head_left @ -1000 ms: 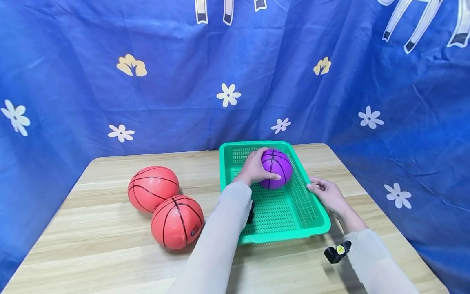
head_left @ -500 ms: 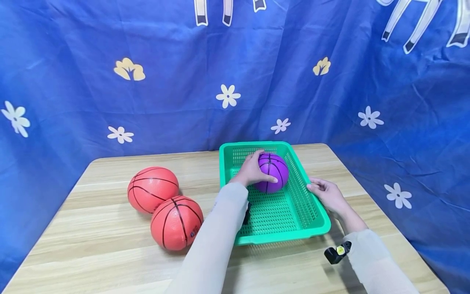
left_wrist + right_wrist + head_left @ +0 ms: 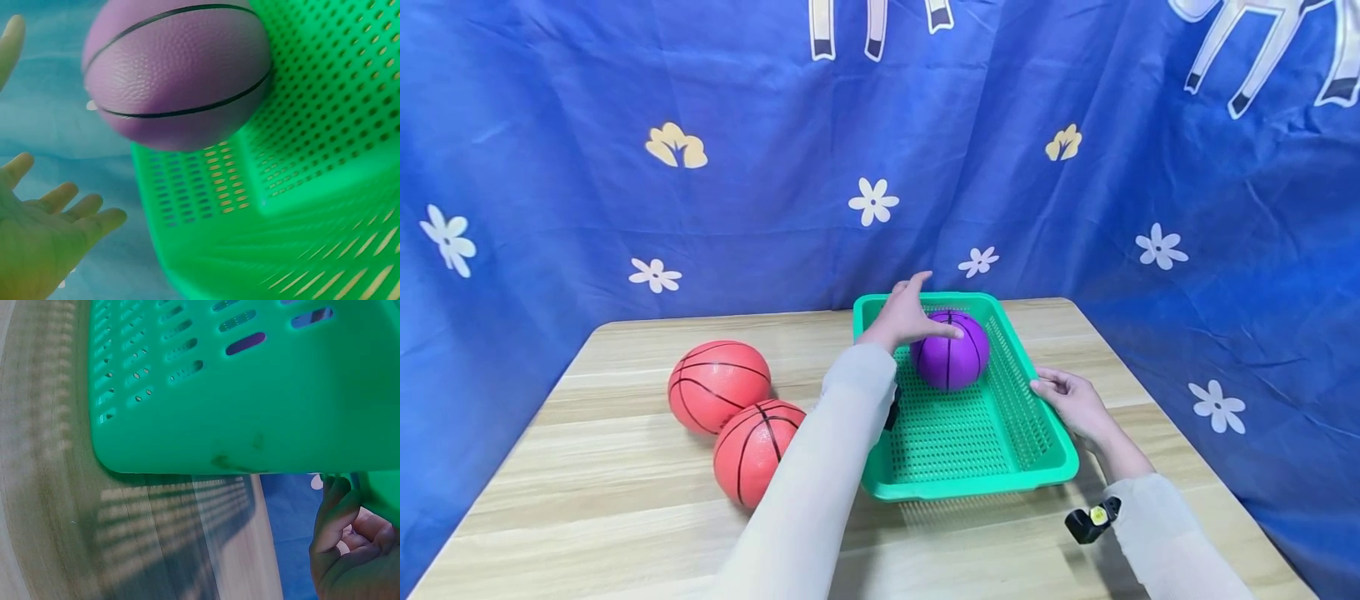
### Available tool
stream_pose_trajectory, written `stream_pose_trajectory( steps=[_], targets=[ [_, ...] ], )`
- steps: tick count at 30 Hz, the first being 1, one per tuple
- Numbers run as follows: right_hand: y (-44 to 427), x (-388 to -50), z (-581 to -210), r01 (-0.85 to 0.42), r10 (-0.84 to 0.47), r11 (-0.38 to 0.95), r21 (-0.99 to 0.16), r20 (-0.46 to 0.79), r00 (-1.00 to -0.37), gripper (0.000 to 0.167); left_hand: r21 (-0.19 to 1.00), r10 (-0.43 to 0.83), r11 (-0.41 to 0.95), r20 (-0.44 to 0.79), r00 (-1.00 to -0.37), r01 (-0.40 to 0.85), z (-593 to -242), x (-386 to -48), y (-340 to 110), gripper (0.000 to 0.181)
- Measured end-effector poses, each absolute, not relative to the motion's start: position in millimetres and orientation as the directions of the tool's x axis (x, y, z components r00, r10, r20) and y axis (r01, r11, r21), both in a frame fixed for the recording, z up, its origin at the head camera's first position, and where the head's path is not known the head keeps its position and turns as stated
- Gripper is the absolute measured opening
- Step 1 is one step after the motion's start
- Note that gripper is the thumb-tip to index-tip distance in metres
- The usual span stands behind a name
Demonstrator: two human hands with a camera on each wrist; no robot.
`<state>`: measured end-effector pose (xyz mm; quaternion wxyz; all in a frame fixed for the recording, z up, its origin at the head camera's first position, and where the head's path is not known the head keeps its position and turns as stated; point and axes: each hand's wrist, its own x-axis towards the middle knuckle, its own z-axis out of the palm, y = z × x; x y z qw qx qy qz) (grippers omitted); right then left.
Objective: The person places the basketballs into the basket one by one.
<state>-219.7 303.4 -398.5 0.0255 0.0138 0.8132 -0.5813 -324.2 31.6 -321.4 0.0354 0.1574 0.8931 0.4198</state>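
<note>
A purple ball [image 3: 951,358] rests in the far part of a green basket [image 3: 973,483]. The left hand [image 3: 906,318] is spread just above and left of the ball, thumb over its top. In the left wrist view the fingers of the left hand [image 3: 56,231] are extended, apart from the ball [image 3: 178,75]. At the basket's right rim, the right hand [image 3: 1071,404] pinches the edge between thumb and fingers. The right wrist view has the right hand [image 3: 353,544] with bent fingers under the rim of the basket [image 3: 281,425].
Two red balls, one farther back [image 3: 718,385] and one nearer [image 3: 752,454], sit side by side on the wooden table [image 3: 587,500], left of the basket. The left forearm partly covers the nearer one. A blue patterned cloth [image 3: 760,233] hangs behind and to the right.
The left hand has let go of the purple ball and risen slightly away to the left, its fingers spreading. Earlier, the ball shifted a little left and nearer. The right hand stays at the rim.
</note>
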Motion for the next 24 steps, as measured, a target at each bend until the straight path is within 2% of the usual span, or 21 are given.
stream_pose_trajectory(
  steps=[24],
  targets=[
    [301.6, -219.8, -399.2, 0.045, -0.013, 0.301, -0.952, -0.051, -0.999, 0.055, 0.629, 0.425, 0.643, 0.182, -0.886, 0.438, -265.7, -314.5, -27.2, 0.101]
  ],
)
